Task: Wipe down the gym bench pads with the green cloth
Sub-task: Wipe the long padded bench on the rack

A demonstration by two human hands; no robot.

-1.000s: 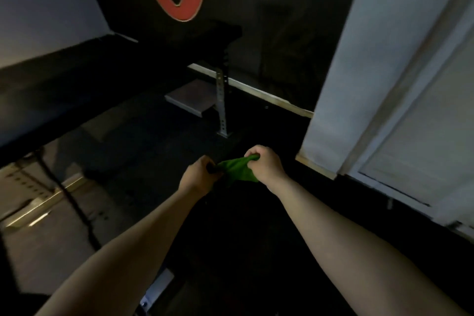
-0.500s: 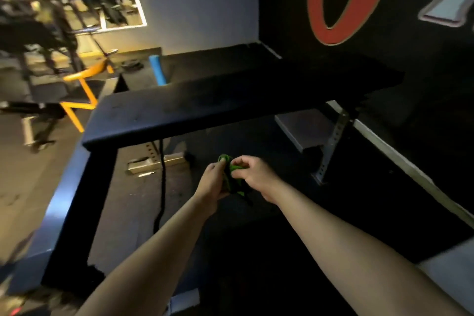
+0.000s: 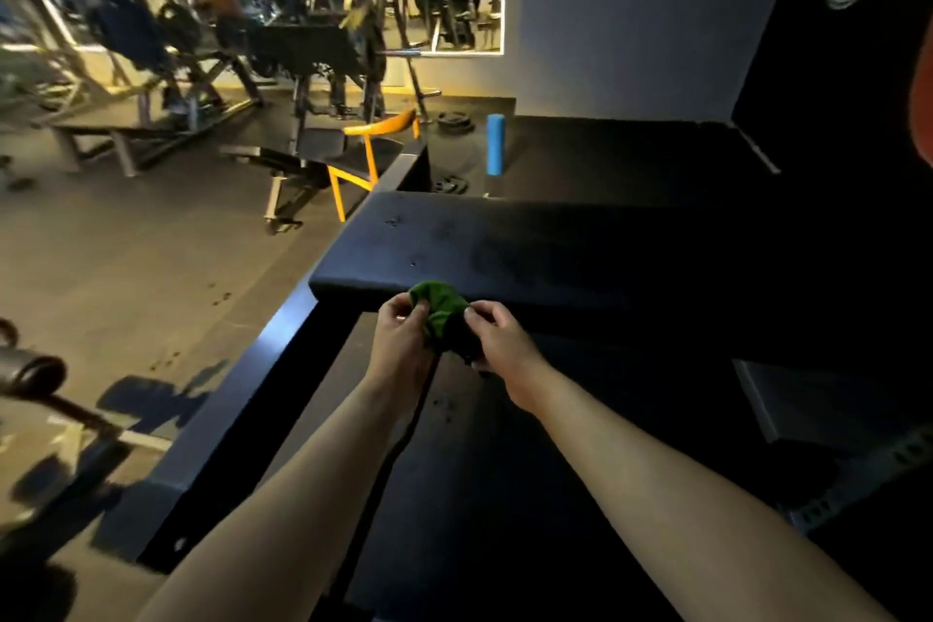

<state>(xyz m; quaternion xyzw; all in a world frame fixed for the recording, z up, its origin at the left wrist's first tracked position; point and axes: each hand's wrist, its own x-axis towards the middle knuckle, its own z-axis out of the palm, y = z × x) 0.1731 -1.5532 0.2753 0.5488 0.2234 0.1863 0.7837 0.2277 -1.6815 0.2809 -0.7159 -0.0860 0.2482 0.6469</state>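
**Cloth gathered at the pad's edge**

The bench pad point(image 3: 505, 242) spanned mid-frame. Just below its near edge, the left hand point(image 3: 399, 343) and right hand point(image 3: 500, 343) each pinched the green cloth point(image 3: 439, 313) with curled fingers, probably bunching it for wiping.

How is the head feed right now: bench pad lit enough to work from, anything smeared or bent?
Head view: dim; the bench pad is lit at its left end, black toward the right. Head view: the green cloth, pinched by left hand and right hand, is sharp. Head view: gym machines at far left are motion-smeared; lines bow near the edges.
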